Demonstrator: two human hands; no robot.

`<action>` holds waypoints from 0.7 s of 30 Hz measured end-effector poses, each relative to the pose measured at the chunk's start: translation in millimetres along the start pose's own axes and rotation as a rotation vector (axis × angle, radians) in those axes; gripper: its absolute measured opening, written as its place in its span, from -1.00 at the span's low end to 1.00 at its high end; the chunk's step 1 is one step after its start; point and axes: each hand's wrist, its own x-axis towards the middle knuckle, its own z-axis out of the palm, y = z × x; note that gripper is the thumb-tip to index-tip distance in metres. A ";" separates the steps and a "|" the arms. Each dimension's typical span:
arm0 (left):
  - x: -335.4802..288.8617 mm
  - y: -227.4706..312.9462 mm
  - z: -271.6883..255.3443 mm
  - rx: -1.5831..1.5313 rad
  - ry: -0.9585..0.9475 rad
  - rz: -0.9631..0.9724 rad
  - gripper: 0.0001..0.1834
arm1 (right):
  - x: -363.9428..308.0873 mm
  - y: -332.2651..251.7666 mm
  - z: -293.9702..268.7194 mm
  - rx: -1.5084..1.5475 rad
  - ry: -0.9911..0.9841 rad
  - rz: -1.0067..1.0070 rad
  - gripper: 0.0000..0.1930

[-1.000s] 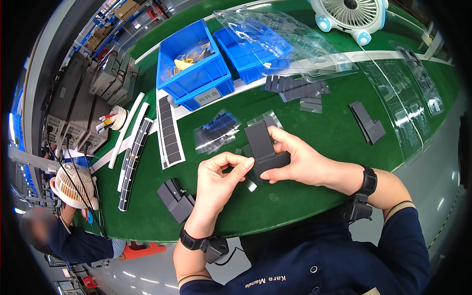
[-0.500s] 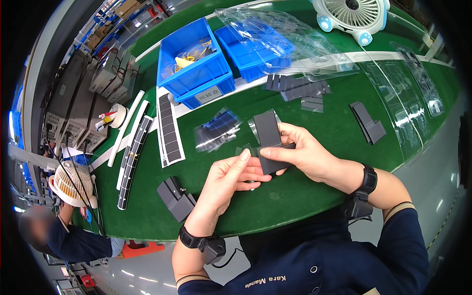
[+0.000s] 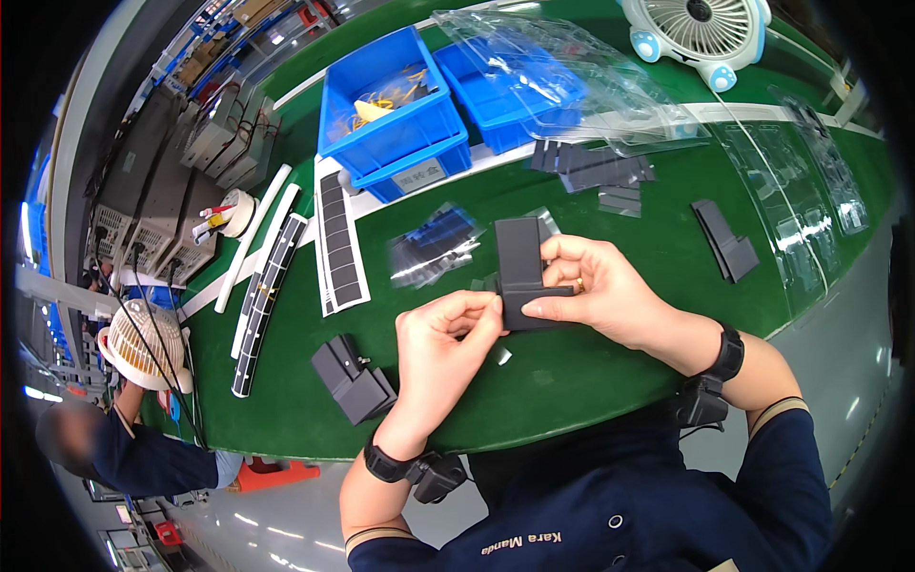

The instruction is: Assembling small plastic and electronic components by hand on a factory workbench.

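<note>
A black two-part block-shaped device (image 3: 520, 250) is held upright over the table by my right hand (image 3: 610, 294). The thumb lies across its lower part and the fingers are behind its right side. My left hand (image 3: 446, 348) is closed in a pinch at the device's lower left edge. What sits between those fingertips is too small to make out; a bit of clear film shows just above them. Below the hands a small white scrap (image 3: 503, 356) lies on the green table. A similar black device (image 3: 353, 379) rests left of my left wrist, and another (image 3: 724, 240) lies to the right.
Dark film strips in clear sleeves (image 3: 437, 246) lie beyond my hands, with more dark strips (image 3: 596, 170) farther back. Label sheets (image 3: 341, 243) and rolls (image 3: 270, 305) are at left. Blue bins (image 3: 386, 114), clear trays (image 3: 591, 86) and a fan (image 3: 701, 24) stand behind. A person sits at far left.
My left fingers, spread beside and under the device before, have closed into a pinch at its lower left edge. My right hand keeps its hold. The whole view has shifted slightly.
</note>
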 end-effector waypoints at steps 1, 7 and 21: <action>0.0 1.0 0.1 0.003 0.007 -0.002 -0.89 | -1.0 0.7 0.6 -0.014 0.003 -0.004 -0.70; -1.4 8.2 -4.6 0.128 -0.011 -0.030 -0.90 | 0.8 -3.8 1.5 0.048 -0.033 0.071 -0.70; 1.3 23.1 -28.6 0.474 -0.300 -0.083 -0.78 | 4.4 -7.3 -9.0 0.169 -0.005 0.126 -0.76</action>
